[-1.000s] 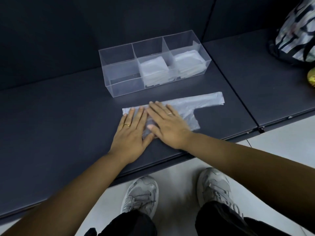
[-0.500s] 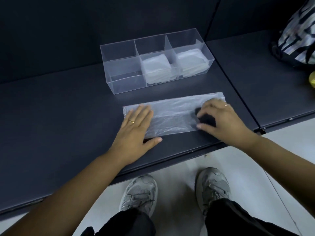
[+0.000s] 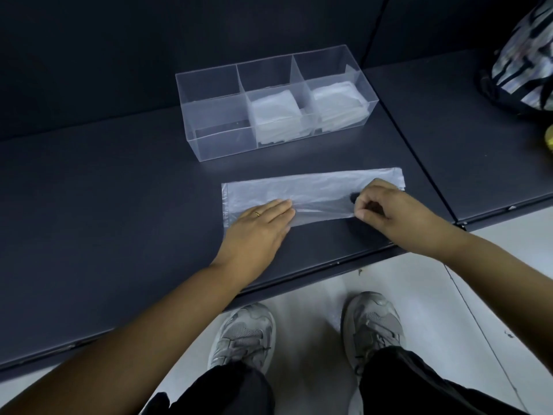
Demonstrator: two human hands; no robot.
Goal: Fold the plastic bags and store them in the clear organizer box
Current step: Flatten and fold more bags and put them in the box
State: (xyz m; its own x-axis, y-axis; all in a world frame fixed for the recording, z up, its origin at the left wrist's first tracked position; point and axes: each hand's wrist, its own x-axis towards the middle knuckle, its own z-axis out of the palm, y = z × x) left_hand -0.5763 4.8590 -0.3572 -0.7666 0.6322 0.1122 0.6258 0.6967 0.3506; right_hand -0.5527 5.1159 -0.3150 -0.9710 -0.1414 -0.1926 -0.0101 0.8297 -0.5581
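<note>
A thin translucent plastic bag (image 3: 314, 190) lies flat as a long strip on the dark shelf. My left hand (image 3: 260, 226) presses its left part down with straight fingers. My right hand (image 3: 386, 208) pinches the near edge of the bag toward its right end, fingers curled, and the film is lifted a little there. Behind the bag stands the clear organizer box (image 3: 215, 139) with three compartments. The left one holds nothing, while the middle one has a folded bag (image 3: 273, 110) and the right one another folded bag (image 3: 338, 98).
The dark shelf (image 3: 104, 205) ends just before my arms, with a seam to a second shelf panel on the right. A striped bag (image 3: 526, 55) and a yellow object (image 3: 548, 139) sit at the far right. My shoes stand on the pale floor below.
My right hand slid from beside the left hand to the bag's right end and curled onto the near edge. The bag now lies as a longer, narrower strip. My left hand stays pressing.
</note>
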